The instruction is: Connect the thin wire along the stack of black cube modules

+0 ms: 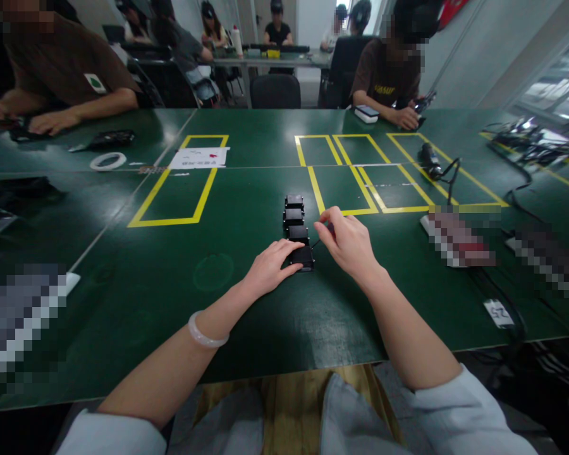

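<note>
Far left, a white tape ring point(108, 161) is lying near a printed sheet point(199, 158), which is resting across a yellow-taped rectangle point(164, 222).

Centre: my left hand point(269, 268) is bracing the nearest black block point(302, 258). Its fingers are lying together along the far side while the thumb is pressing at the near side, so the block is sitting between them. Three more blocks point(294, 217) are standing beyond it in a short column on the green table point(246, 341).

Right of the column, my right hand point(346, 243) is hovering just beside the same block, thumb and forefinger curling toward each other. A thin dark piece point(316, 242) is showing between them and the block; I cannot tell whether I am pinching it or whether it is touching the block.

Step, as I am judging it: steadying the block while working at its right side. The next move is probably calling for a motionless left hand and a small, precise right-hand motion.

Farther right, a corded black device point(429, 161) is lying across yellow tape.
</note>
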### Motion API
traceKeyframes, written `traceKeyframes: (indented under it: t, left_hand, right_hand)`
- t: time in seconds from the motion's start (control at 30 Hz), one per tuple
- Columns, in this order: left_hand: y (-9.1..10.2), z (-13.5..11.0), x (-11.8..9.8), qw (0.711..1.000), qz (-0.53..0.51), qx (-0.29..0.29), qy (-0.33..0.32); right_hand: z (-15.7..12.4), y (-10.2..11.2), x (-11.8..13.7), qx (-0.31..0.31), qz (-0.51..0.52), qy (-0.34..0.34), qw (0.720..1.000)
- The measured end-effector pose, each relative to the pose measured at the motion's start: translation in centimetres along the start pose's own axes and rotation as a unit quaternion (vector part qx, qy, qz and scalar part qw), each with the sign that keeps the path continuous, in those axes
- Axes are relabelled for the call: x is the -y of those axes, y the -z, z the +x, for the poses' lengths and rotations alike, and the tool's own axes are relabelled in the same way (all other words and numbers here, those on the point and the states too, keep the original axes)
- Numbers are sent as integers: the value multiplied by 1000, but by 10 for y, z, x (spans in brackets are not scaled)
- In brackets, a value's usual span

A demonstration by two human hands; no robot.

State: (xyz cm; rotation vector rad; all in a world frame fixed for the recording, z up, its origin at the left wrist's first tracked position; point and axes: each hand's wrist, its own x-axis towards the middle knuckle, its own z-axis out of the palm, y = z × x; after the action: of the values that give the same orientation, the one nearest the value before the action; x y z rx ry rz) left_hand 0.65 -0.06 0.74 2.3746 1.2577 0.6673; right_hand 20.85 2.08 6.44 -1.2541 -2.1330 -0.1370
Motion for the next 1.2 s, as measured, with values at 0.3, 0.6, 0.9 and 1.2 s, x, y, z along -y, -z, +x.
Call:
traceKeyframes:
  t: [0.3,0.6,0.9,1.2]
  left_hand:
    - [0,0,0,1000,-4,-2,1]
    - [1,0,-2,1000,-8,2,6]
    - [2,0,-2,1000,-3,5,8]
    - [1,0,-2,1000,1,7,3]
  right_hand:
    - [0,0,1,6,-7,-6,1000]
    - [0,-1,-1,3,-10,-10,1000]
    - [0,1,1,2,-2,-11,1000]
    - [-1,0,-1,5,5,-5,1000]
